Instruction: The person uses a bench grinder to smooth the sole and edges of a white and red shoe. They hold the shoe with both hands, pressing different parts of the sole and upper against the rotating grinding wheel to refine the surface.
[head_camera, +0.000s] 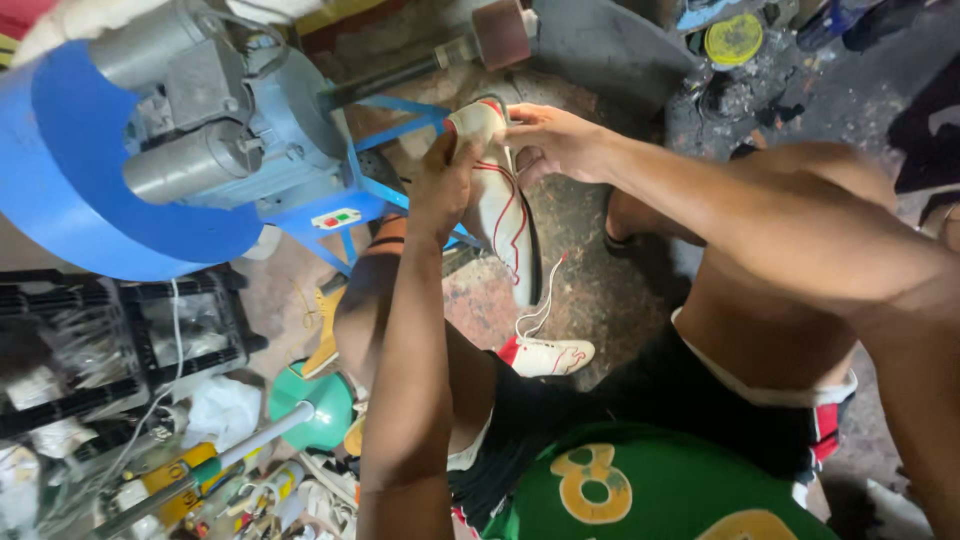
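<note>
A white shoe with red trim and a dark sole is held up on end between my knees, its toe end toward the machine. My left hand grips its side near the top. My right hand clasps the top end from the right. A white lace hangs from the shoe. A second white and red shoe lies on the floor below it. In front stands a blue motor-driven machine whose shaft carries a reddish sanding drum.
Black crates with clutter stand at the left. A teal funnel-shaped thing on a pole and tubes lie at the lower left. A yellow-lidded tin sits at the top right on the stained concrete floor.
</note>
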